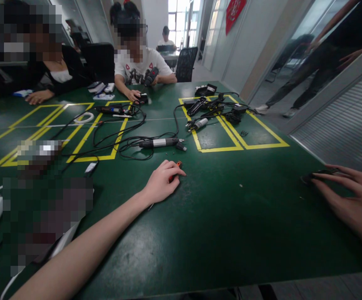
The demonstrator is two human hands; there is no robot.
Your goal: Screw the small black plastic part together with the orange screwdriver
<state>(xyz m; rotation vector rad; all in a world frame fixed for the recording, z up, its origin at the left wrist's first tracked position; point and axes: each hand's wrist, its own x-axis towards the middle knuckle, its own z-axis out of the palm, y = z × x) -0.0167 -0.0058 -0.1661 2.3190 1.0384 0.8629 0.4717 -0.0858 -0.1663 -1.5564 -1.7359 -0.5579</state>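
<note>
My left hand (164, 182) rests on the green tabletop near the middle of the view, its fingers closed over a screwdriver with an orange-red handle (179, 164). Most of that handle is hidden under the fingers, and a thin metal shaft shows below the wrist. At the right edge, my right hand (353, 193) has its fingertips on a small dark object (307, 179) lying low over the table; its kind is not clear. Beyond my left hand lies a grey-and-black electric screwdriver (160, 143) with a coiled black cable.
Yellow tape (221, 148) marks boxes on the green table (231, 233). Another silver-grey tool (198, 124), black cables and a roll of white tape (84, 118) lie farther back. A co-worker (146, 62) opposite holds a drill. Another person stands behind glass at right.
</note>
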